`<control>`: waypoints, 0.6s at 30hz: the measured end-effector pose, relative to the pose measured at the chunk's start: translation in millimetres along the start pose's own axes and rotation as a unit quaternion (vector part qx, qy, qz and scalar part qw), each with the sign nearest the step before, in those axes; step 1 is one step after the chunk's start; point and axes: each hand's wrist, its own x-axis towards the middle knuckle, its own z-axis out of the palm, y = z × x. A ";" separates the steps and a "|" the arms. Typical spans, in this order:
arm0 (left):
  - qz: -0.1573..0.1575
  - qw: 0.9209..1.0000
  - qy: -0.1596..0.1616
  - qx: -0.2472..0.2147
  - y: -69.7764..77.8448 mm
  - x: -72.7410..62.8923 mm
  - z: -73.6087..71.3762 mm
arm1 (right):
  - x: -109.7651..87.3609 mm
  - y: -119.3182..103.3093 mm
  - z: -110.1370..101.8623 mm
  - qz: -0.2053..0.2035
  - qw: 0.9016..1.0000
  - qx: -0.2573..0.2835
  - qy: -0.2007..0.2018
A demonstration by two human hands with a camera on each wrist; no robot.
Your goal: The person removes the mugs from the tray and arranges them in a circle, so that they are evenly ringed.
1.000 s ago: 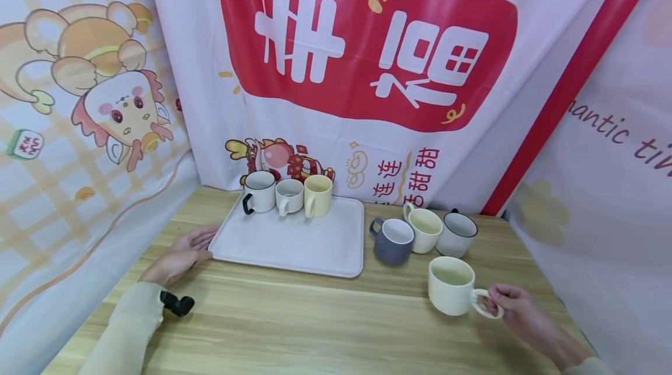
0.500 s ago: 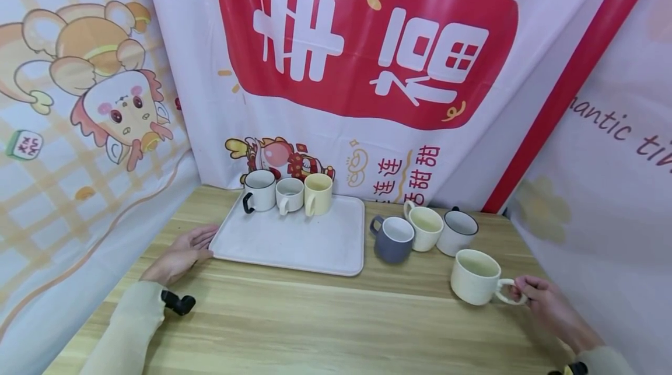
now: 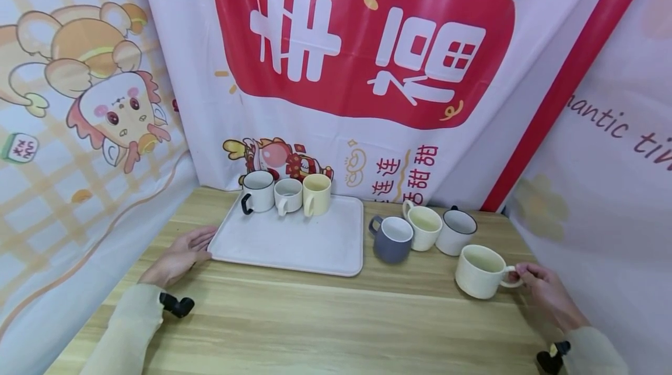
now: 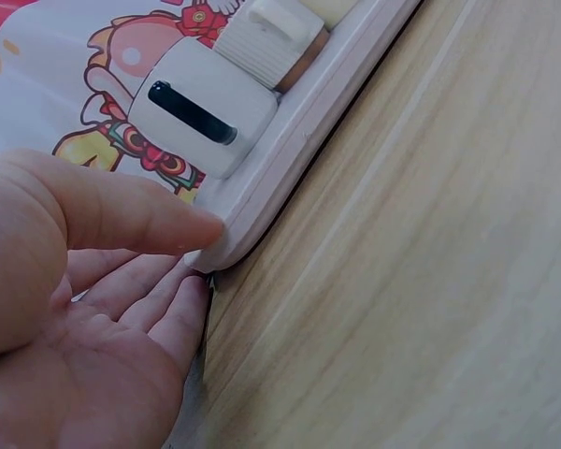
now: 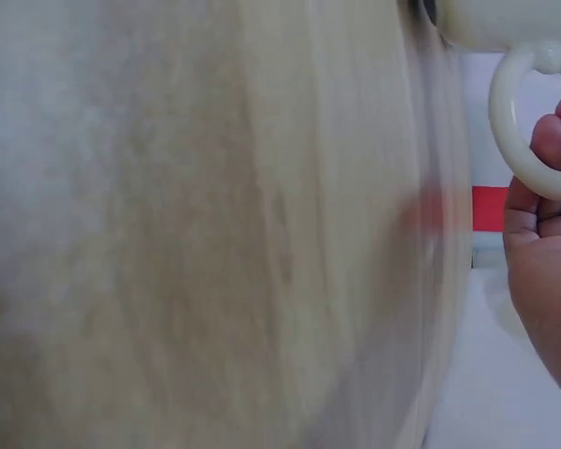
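Keep the cream mug level and move it by its handle with a firm pinch, since a loop held only at the fingertips can let the body swing; judge your path so it clears the three mugs standing just behind it. Your right hand has its fingers curled on that handle, with the mug standing at the right end of the wooden table, well apart from the white tray. Your left hand lies relaxed, palm up, fingertips touching the tray's near left corner; keep it steadying there.
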 end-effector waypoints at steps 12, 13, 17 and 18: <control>-0.002 1.000 -0.001 0.003 2.4 -1.3 0.7 | 5.7 12.8 -0.6 -0.024 0.999 -0.011 0.024; 0.000 1.000 -0.003 0.004 2.8 -1.4 0.7 | 6.1 12.7 -0.5 -0.023 0.999 -0.017 0.026; -0.004 1.000 0.000 0.003 3.4 -1.4 1.9 | 8.2 11.2 1.1 -0.021 0.999 -0.036 0.031; -0.005 1.000 -0.001 0.004 3.5 -1.5 2.2 | 8.7 10.6 1.7 -0.020 0.999 -0.035 0.032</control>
